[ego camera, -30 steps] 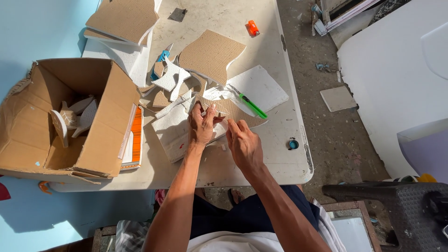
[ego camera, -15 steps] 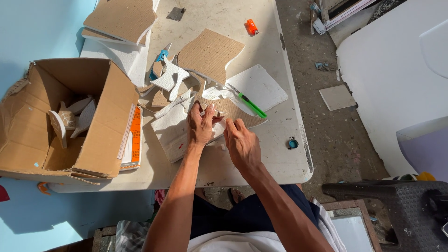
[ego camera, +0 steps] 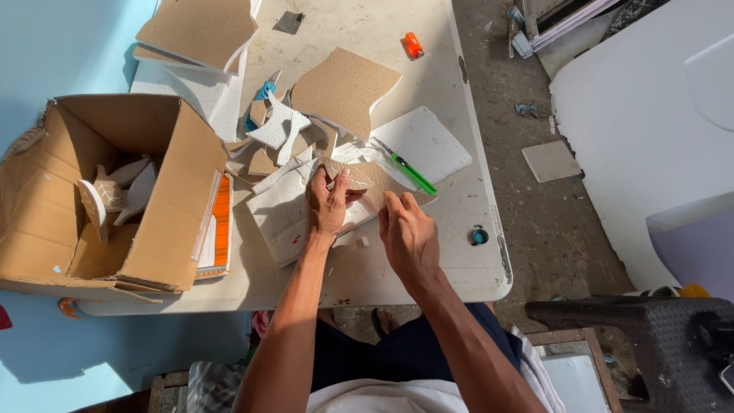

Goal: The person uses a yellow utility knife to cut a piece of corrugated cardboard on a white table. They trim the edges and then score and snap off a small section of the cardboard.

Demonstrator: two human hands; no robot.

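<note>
On table [ego camera: 428,260], both hands, left [ego camera: 327,205] and right [ego camera: 409,235], seemingly pinch cutout [ego camera: 367,183].

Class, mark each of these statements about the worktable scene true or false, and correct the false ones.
1. The left hand holds a brown textured cut piece. True.
2. The cardboard box lies to the person's right. False: it lies on the left of the table.
3. The green-handled cutter is in the right hand. False: it lies on the table beyond that hand.
4. White cut shapes lie inside the box. True.
5. A small orange object lies at the table's far end. True.
</note>
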